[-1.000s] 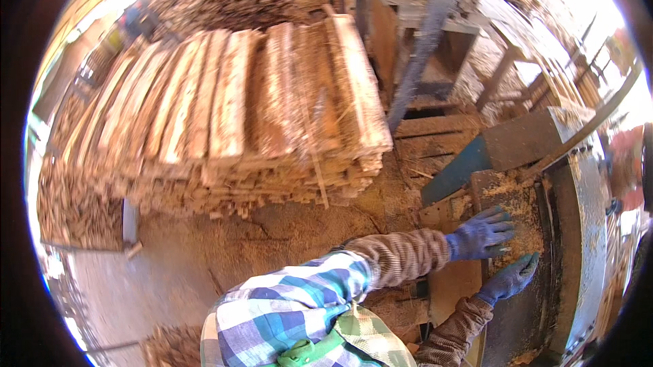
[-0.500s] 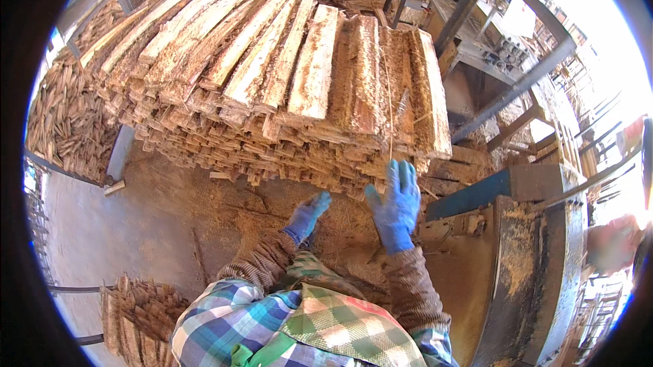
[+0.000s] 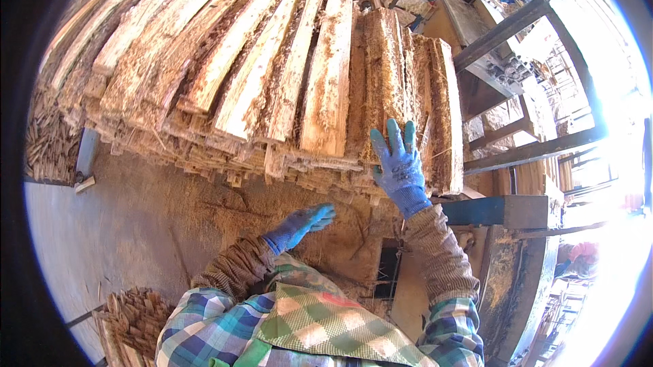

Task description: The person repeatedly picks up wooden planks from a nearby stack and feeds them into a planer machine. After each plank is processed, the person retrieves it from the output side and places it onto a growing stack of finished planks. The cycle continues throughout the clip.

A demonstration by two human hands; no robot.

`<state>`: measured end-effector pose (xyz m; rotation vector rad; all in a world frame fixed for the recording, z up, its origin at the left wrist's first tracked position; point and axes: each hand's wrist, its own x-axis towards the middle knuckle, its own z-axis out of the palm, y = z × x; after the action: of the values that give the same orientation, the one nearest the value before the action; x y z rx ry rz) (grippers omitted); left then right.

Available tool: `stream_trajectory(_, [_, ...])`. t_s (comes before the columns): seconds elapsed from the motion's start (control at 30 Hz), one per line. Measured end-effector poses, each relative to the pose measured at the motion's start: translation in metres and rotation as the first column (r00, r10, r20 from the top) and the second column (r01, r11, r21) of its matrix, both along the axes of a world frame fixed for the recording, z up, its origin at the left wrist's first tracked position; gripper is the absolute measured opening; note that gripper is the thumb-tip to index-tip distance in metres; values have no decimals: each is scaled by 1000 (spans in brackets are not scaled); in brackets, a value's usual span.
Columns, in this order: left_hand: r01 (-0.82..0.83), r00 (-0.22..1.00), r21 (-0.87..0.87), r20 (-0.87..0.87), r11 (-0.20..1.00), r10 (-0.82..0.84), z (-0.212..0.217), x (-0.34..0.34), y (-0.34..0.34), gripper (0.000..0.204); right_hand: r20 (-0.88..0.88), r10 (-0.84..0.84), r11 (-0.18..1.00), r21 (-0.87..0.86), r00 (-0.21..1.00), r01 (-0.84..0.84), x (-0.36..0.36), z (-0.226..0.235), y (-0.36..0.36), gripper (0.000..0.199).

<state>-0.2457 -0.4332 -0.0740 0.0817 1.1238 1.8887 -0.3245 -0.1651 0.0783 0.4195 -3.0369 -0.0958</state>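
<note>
My right hand (image 3: 400, 168), in a blue glove, reaches over the near ends of the sawdust-covered boards (image 3: 384, 71) at the right of the stack. Its fingers are spread and hold nothing; whether the palm touches the wood I cannot tell. Below the stack's front edge, my left hand (image 3: 299, 226) hangs in the air in a matching glove. Its fingers are stretched out toward the right, with nothing in them. Paler rough planks (image 3: 326, 88) lie side by side across the top of the stack, pointing away from me.
Right of the stack rises a dark metal frame (image 3: 537, 153). Nearer stands a machine with a blue beam (image 3: 476, 210) and a sawdust-dusted side. A bundle of wood strips (image 3: 136, 316) is at lower left. Sawdust covers the brown floor (image 3: 224, 221) in front of me.
My right hand has gone forward over the board ends, its fingers now spread wider. The stack appears closer as my view has shifted. My left hand stays low in front of it.
</note>
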Motion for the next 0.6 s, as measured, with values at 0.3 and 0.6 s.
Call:
stream_trajectory(0.3, [-109, 992, 882, 126, 459, -6, 89, -57, 114, 82, -92, 64, 991, -112, 994, -75, 108, 54, -25, 68])
stream_trajectory(0.6, [-250, 957, 558, 269, 791, 112, 78, 20, 137, 84, -74, 80, 983, -159, 994, -91, 338, 22, -29, 43])
